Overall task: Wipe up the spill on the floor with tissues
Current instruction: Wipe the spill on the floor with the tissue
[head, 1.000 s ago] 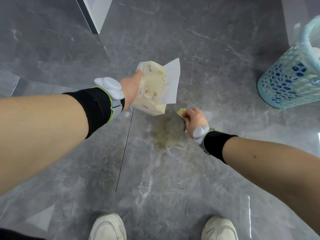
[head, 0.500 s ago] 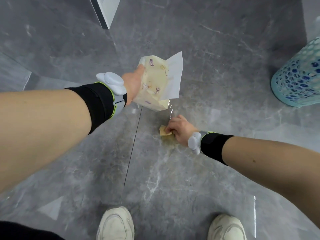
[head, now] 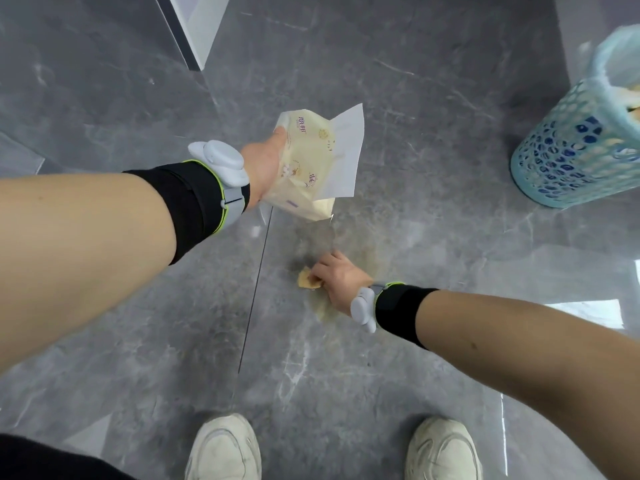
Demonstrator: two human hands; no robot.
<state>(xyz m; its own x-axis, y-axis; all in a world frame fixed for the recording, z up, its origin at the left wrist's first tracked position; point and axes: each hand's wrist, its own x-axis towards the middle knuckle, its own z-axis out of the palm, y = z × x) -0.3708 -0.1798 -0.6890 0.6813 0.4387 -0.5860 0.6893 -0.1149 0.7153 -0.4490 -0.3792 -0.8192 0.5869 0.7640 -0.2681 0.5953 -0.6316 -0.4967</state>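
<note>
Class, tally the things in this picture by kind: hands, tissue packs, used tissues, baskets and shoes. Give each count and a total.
Hands: 2 (left hand, right hand)
Tissue pack: 1
Used tissue: 1
Basket: 1
Shoes: 2 (left shoe, right shoe)
Total: 7

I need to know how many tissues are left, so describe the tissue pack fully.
The tissue pack is a soft pale-yellow plastic wrapper with small printed pictures and purple characters. It looks slack and partly emptied. A white tissue sticks out of its right side. The left hand grips its left edge and holds it in the air above the floor. The count inside cannot be seen.
</note>
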